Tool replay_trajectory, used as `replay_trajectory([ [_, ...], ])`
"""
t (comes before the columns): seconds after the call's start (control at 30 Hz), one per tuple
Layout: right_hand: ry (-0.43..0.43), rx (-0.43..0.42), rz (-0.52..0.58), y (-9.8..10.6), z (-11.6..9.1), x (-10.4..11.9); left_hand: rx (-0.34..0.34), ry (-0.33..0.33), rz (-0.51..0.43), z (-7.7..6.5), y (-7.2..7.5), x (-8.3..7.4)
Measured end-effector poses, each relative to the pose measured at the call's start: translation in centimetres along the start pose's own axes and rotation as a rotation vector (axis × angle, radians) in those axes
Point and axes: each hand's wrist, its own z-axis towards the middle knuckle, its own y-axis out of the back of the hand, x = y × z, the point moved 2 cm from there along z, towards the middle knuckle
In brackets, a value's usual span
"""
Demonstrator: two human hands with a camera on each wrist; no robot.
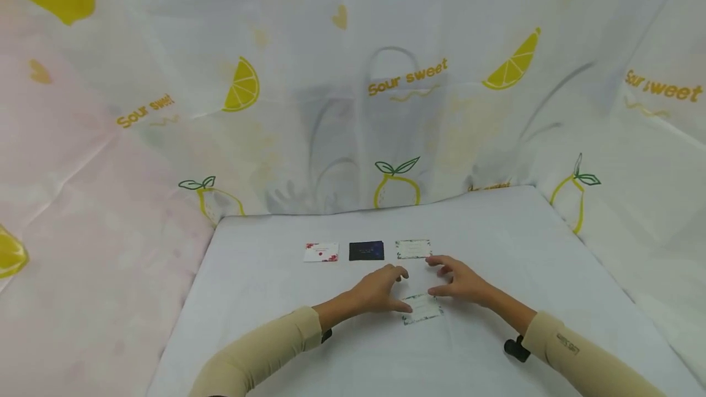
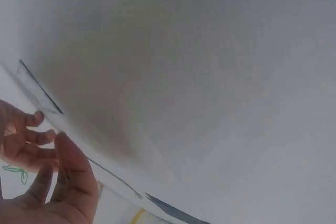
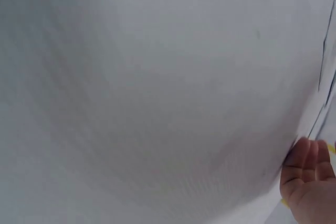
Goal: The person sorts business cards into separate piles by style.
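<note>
A white card with a green leafy border [image 1: 423, 309] lies on the table, slightly tilted, between the two hands. My left hand [image 1: 379, 290] is at its left side, thumb tip over the card's left edge and fingers loosely bent above the table. My right hand [image 1: 466, 283] hovers by its upper right corner, fingers spread from the thumb. Whether either thumb touches the card cannot be told. In the left wrist view the left hand [image 2: 68, 187] has nothing between its fingers. The right wrist view shows the right hand's fingers [image 3: 307, 174] loosely extended.
Farther back, a row holds a white card with red flowers [image 1: 322, 252], a dark blue card stack [image 1: 366, 250] and another leafy-bordered card [image 1: 413, 249], close to the right fingertips. A white cloth covers the table [image 1: 265, 299]. Lemon-printed curtains [image 1: 287, 139] enclose it.
</note>
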Motion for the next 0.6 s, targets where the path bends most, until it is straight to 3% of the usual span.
replay_trajectory([
  [0.17, 0.025, 0.008, -0.01, -0.4, -0.5, -0.4, 0.031, 0.004, 0.045, 0.2, -0.7, -0.7],
  [0.37, 0.054, 0.047, -0.029, -1.1, -0.8, -0.5, 0.084, 0.08, 0.046, 0.1, -1.4, -0.8],
  [0.6, 0.03, 0.038, -0.058, -1.6, -1.0, -0.5, 0.091, 0.083, 0.038, -0.1, -2.0, -0.9],
])
